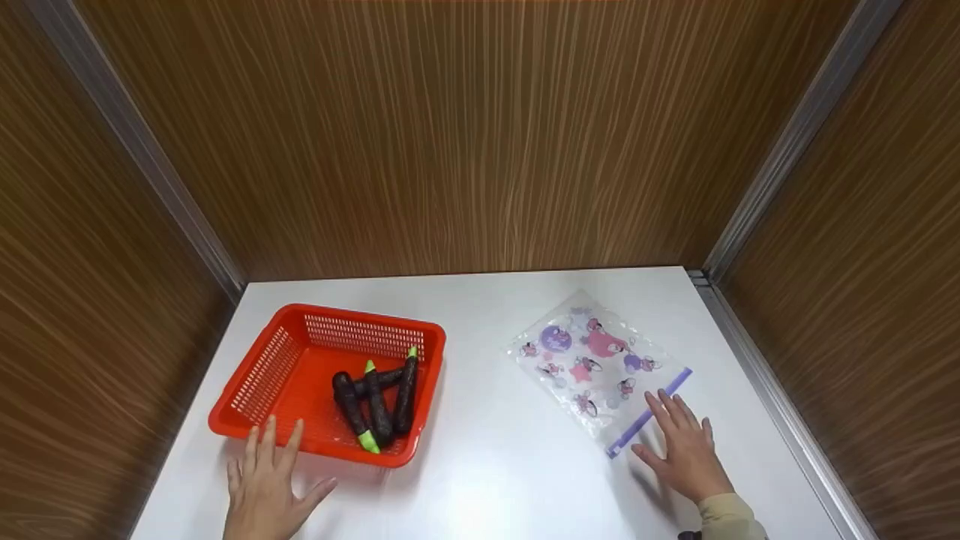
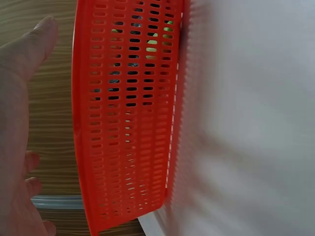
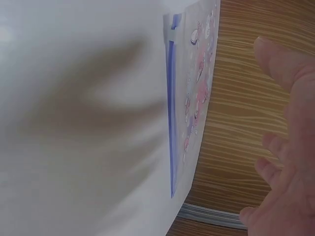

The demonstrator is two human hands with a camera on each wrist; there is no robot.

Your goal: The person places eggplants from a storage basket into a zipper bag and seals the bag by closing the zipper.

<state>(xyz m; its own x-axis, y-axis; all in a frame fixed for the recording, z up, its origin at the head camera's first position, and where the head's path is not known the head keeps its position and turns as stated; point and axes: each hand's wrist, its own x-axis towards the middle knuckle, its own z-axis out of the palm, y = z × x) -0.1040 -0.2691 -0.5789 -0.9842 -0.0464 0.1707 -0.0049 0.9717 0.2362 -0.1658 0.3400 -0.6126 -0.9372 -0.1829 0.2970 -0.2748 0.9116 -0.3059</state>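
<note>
A red plastic basket [image 1: 262, 375] with slotted walls stands on the left of the white table. Several dark eggplants [image 1: 379, 409] with bright green ends lie in its right half. My left hand [image 1: 266, 480] hovers by the basket's near rim, fingers spread and holding nothing; the left wrist view shows a gap between it and the basket wall [image 2: 128, 123]. To the right lies a flat clear zip bag [image 1: 592, 360] printed with pink and purple figures. Over its purple zip edge [image 3: 171, 118] my right hand [image 1: 686, 454] hovers with spread fingers, holding nothing, its shadow on the table.
The white table [image 1: 480, 435] runs back to a wood-grain panel [image 1: 480, 150]. More wood-grain panels rise on the left and right, with grey metal profiles [image 1: 780, 405] along the corners and the right table edge.
</note>
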